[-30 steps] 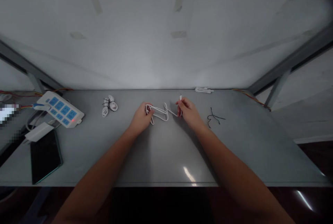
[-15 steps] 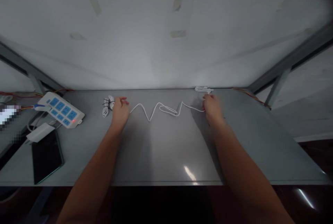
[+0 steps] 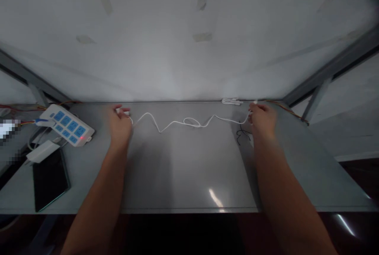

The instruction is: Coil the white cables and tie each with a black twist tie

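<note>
A thin white cable (image 3: 174, 123) runs in loose bends across the grey table between my two hands, with a small loop near its middle. My left hand (image 3: 121, 122) is closed on the cable's left end, over the spot beside the power strip. At the right, my right hand (image 3: 263, 117) pinches the other end, and a small white tip shows above the fingers. Several black twist ties (image 3: 242, 132) lie just left of my right wrist. A folded bundle of white cable (image 3: 231, 101) rests against the wall, left of my right hand.
On the left are a white power strip (image 3: 66, 124) with blue sockets and a lit red light, a white adapter (image 3: 43, 151) and a black tablet (image 3: 51, 180). Coloured wires (image 3: 286, 109) run along the back right. Metal frame bars (image 3: 325, 73) slope at both sides.
My hands have moved apart, left hand to the left and right hand to the right. The cable is stretched longer with shallower bends. My left hand now covers the tied cable bundles.
</note>
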`<state>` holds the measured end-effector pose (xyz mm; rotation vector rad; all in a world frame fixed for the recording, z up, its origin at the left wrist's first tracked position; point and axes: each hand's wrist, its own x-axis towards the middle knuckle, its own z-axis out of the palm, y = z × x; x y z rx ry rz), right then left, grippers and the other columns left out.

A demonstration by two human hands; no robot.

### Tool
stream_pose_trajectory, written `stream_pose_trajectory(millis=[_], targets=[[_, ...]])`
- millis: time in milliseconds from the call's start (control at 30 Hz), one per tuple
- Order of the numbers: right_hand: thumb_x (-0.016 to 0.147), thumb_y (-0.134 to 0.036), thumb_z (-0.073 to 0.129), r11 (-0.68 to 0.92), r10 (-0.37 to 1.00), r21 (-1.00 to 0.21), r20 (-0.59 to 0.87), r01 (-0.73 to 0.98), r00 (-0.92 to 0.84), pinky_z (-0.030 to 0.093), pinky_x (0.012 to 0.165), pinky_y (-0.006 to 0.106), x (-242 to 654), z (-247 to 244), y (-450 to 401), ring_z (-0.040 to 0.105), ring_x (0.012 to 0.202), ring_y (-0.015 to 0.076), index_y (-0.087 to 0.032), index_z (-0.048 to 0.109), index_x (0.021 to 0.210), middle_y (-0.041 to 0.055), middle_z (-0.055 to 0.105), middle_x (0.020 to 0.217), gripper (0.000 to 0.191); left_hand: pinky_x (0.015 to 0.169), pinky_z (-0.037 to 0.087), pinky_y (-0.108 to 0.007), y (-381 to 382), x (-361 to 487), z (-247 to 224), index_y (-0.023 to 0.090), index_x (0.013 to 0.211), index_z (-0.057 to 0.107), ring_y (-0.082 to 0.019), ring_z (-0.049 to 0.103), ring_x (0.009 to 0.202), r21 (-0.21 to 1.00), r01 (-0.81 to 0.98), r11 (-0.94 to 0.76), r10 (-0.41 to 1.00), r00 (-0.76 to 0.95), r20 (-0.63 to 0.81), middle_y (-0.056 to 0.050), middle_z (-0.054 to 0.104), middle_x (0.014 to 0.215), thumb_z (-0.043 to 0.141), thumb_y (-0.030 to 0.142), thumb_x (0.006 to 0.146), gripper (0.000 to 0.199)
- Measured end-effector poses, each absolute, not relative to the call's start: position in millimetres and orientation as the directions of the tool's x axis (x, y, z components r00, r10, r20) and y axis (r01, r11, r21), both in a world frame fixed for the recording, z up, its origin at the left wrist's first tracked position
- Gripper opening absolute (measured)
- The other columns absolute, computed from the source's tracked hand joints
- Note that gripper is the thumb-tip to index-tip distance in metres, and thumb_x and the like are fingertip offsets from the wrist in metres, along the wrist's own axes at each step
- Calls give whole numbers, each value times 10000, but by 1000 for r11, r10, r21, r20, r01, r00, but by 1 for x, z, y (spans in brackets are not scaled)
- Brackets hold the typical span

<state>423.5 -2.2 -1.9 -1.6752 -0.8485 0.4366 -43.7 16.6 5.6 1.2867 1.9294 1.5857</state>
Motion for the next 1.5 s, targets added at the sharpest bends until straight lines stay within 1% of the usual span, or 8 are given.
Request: stream_pose_trajectory(millis=[67,167,300,467,567,733,1000,1500], targets=[[817,-452,706,-60,767,-975,94,215,635,321,446,290,402,-1,-4,429,499,140,-240,583,731,-13,526,623,260,800,577,-354,16,-24,-2,205,1133,512,-168,709,805,966,238,-100,902,-388,189,-82,737,1048,530,259,980,163],[748,-487,777,-48,886,-984,36,169,463,306,415,260,372,1,-8,439,471,124,-229,658,730,-22,550,565,285,904,591,-375,10,4,-8,198,1116,535,-194,754,945,994,72,-77,975,-205,91,-109,759,1051,663,344,915,280],[742,-484,794,-69,946,-980,-5,189,324,346,410,265,349,5,-14,479,442,123,-214,708,739,7,628,563,283,855,606,-413,-2,18,-4,189,983,603,-256,761,942,987,160,-1,995,-97,17,-120,787,955,746,436,843,318],[793,-476,768,8,979,-975,53,224,197,408,472,282,332,16,-23,521,471,131,-197,710,750,25,658,601,288,753,554,-330,-12,18,6,185,938,717,-211,708,821,935,343,-89,986,-100,130,-76,770,879,751,491,819,330],[780,-464,793,88,983,-975,119,206,142,433,498,290,321,23,-32,533,509,141,-210,740,793,15,652,627,260,710,536,-307,-16,23,9,187,954,729,-176,662,749,938,309,-156,978,-87,191,-57,745,866,756,504,808,350],[786,-413,814,240,970,-947,244,213,-10,515,590,326,305,27,-44,588,613,160,-254,807,839,37,701,805,168,811,563,-317,-25,37,11,199,899,722,-172,675,835,939,203,-278,960,89,265,-57,729,933,783,441,805,267],[816,-371,826,368,929,-904,350,216,-118,568,671,345,298,24,-46,672,729,184,-285,839,890,43,735,855,115,808,587,-296,-36,48,12,204,895,734,-156,683,857,919,103,-381,908,227,351,-42,689,928,794,376,844,189],[833,-342,804,376,926,-901,357,215,-124,577,699,330,297,25,-47,689,761,178,-260,814,901,38,736,871,107,807,559,-313,-38,49,15,201,892,702,-170,690,852,940,121,-320,932,219,289,-40,697,924,780,371,841,193]])
